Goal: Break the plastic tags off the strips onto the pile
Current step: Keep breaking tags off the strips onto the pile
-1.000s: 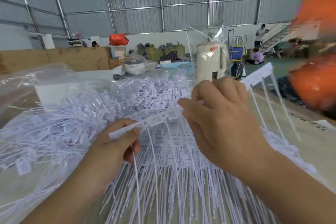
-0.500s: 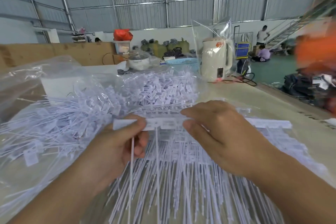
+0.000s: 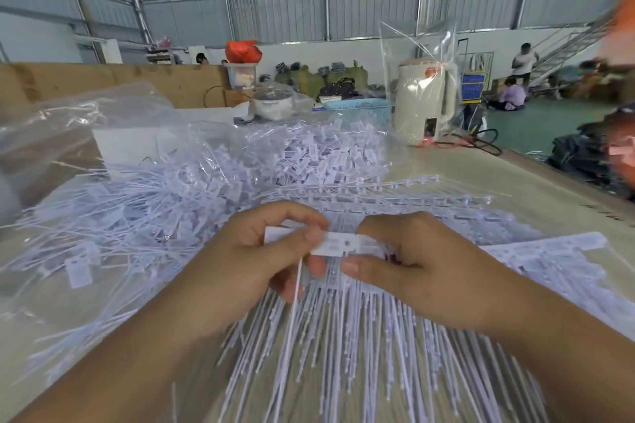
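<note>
Hands, left [image 3: 261, 251] and right [image 3: 409, 264], both pinch 1 white tag strip [image 3: 338, 244] above the pile [image 3: 213, 182].

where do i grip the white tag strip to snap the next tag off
Pinch the white plastic tag strip on its flat tag heads, one hand each side of a joint, as the left hand and right hand do, coming from above; the thin tails hang below.

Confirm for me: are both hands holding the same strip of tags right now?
Yes, the left hand pinches one end of the white tag strip and the right hand grips the other end.
</note>
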`<state>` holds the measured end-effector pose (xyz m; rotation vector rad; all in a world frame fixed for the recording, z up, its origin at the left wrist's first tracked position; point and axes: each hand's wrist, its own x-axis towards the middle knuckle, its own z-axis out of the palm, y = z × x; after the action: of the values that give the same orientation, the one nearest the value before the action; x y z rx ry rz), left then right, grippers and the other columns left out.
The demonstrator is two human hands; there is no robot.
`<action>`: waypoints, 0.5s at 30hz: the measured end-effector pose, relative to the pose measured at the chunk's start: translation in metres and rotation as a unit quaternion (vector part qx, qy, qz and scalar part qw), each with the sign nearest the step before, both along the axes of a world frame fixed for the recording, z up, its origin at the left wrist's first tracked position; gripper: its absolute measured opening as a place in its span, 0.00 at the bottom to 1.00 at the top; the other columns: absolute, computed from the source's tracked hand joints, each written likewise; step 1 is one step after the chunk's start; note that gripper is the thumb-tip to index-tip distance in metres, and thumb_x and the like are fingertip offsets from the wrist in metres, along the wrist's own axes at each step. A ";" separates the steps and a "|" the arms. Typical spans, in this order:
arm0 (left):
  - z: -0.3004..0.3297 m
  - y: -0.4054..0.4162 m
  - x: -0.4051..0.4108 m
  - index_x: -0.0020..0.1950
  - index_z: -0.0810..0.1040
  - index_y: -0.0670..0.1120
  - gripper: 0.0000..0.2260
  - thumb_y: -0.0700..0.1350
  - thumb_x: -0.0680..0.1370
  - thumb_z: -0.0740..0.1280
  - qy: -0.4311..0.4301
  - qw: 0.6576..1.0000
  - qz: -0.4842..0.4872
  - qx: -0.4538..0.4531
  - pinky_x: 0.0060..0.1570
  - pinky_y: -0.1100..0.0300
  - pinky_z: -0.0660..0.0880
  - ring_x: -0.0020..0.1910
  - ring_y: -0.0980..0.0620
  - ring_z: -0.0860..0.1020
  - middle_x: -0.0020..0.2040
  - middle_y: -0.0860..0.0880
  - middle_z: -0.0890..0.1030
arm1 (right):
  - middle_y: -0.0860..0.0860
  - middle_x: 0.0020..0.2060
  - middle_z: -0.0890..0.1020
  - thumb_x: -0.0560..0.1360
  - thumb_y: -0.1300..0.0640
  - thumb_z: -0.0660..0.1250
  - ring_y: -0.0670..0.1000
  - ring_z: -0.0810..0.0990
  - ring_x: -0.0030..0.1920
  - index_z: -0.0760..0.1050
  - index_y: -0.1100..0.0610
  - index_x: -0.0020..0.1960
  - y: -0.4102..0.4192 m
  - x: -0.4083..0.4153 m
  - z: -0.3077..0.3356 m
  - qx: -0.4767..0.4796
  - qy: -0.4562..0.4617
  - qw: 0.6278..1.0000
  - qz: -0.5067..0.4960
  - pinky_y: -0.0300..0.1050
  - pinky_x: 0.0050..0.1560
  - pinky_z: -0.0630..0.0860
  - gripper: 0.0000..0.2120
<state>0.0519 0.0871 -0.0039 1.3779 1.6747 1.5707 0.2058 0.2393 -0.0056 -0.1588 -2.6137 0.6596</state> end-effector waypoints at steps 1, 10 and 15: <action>0.001 -0.001 -0.001 0.45 0.84 0.54 0.11 0.56 0.68 0.68 -0.004 1.000 0.004 0.000 0.28 0.63 0.74 0.26 0.50 0.76 0.34 0.43 0.83 | 0.44 0.25 0.70 0.77 0.44 0.66 0.44 0.68 0.25 0.69 0.50 0.37 0.001 0.001 0.000 -0.020 0.003 1.000 0.000 0.41 0.28 0.62 0.14; -0.005 0.011 0.013 0.40 0.83 0.48 0.11 0.52 0.71 0.65 -0.088 0.992 0.047 0.078 0.24 0.65 0.69 0.20 0.51 0.71 0.28 0.43 0.79 | 0.47 0.25 0.69 0.77 0.43 0.61 0.48 0.68 0.26 0.63 0.50 0.35 -0.015 -0.004 -0.003 0.047 0.091 0.991 -0.088 0.47 0.29 0.65 0.17; -0.003 0.018 0.035 0.40 0.84 0.47 0.10 0.49 0.73 0.66 -0.207 0.961 0.103 0.153 0.23 0.63 0.70 0.21 0.52 0.70 0.27 0.44 0.78 | 0.49 0.23 0.64 0.79 0.43 0.59 0.49 0.65 0.24 0.62 0.52 0.34 -0.026 -0.009 -0.003 0.025 0.170 0.977 -0.129 0.48 0.27 0.62 0.19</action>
<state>0.0870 0.1055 -0.0066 0.9307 1.3938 2.1365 0.1964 0.2133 -0.0083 -0.3322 -2.2293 0.4824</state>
